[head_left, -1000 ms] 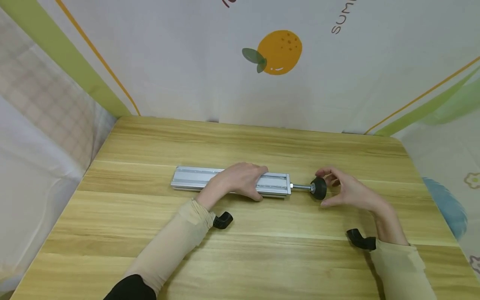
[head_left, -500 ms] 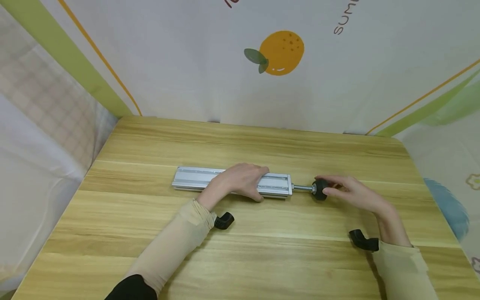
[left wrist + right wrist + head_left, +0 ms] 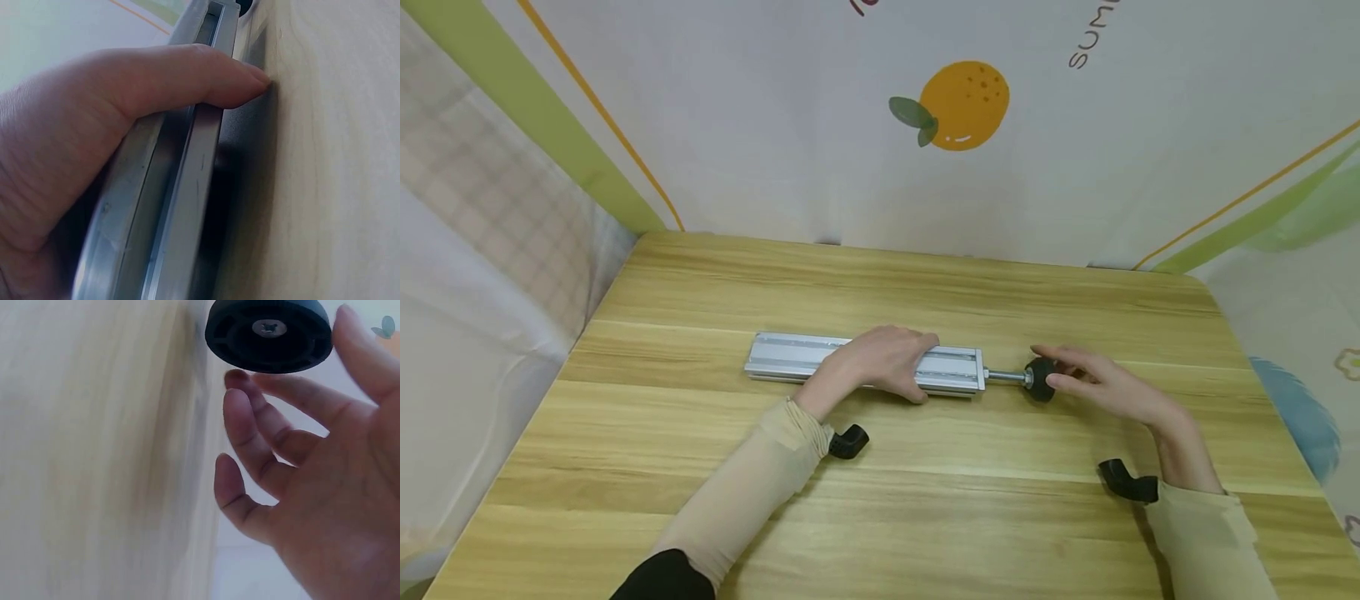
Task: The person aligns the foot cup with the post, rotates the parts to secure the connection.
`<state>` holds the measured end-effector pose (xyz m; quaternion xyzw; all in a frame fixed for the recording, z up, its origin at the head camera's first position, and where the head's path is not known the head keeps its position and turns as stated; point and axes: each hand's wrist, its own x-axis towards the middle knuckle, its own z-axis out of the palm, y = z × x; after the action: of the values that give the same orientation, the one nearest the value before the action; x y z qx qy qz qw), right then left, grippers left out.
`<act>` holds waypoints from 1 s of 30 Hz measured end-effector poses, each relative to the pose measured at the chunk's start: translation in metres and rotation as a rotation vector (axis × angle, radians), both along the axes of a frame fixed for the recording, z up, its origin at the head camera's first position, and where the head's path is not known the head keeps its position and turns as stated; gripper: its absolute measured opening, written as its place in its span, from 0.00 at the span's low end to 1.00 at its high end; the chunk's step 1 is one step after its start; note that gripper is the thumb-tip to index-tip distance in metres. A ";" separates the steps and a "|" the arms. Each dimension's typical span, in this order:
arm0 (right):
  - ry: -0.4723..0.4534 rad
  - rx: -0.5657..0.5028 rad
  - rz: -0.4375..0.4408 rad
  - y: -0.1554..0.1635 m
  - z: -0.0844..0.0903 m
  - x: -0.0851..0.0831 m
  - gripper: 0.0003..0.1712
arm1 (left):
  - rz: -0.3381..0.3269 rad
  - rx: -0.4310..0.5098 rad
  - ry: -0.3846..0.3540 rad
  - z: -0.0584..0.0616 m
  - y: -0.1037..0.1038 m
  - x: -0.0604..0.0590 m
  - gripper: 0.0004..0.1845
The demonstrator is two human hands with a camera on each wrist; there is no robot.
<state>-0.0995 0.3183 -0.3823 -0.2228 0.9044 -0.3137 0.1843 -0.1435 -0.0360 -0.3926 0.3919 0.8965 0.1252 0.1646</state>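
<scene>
A silver aluminium profile [image 3: 790, 352] lies flat across the table. From its right end sticks a threaded rod [image 3: 1006, 376] with a round black levelling foot [image 3: 1040, 381] on it. My left hand [image 3: 880, 358] grips the profile from above, near its middle. In the left wrist view the thumb [image 3: 206, 75] hooks over the grooved side, its tip near the tabletop. My right hand [image 3: 1101, 382] holds the foot by its rim between thumb and forefinger. The right wrist view shows the foot's underside with a screw [image 3: 269, 328] in its centre, and the other fingers [image 3: 240, 419] curled below it.
The wooden table [image 3: 940, 533] reaches to a printed curtain [image 3: 760, 125] at the back, and more cloth hangs at both sides. Black angled pieces [image 3: 850, 442] stick out from both sleeve cuffs, over the table.
My right hand has come in from just right of the levelling foot and its fingers have closed on the rim. The left hand and the profile stay where they were.
</scene>
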 end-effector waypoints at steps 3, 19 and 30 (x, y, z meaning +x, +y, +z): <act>0.018 -0.039 -0.009 -0.002 -0.001 -0.001 0.38 | 0.000 0.001 0.000 -0.001 0.000 0.000 0.27; 0.073 -0.002 -0.061 -0.008 -0.002 -0.001 0.34 | -0.004 0.002 0.015 -0.003 0.000 0.000 0.26; 0.006 -0.028 -0.005 -0.001 -0.001 0.001 0.27 | -0.004 0.007 0.010 -0.002 0.000 0.000 0.27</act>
<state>-0.0987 0.3171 -0.3836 -0.2240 0.9011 -0.3262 0.1774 -0.1433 -0.0358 -0.3947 0.3948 0.8962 0.1259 0.1588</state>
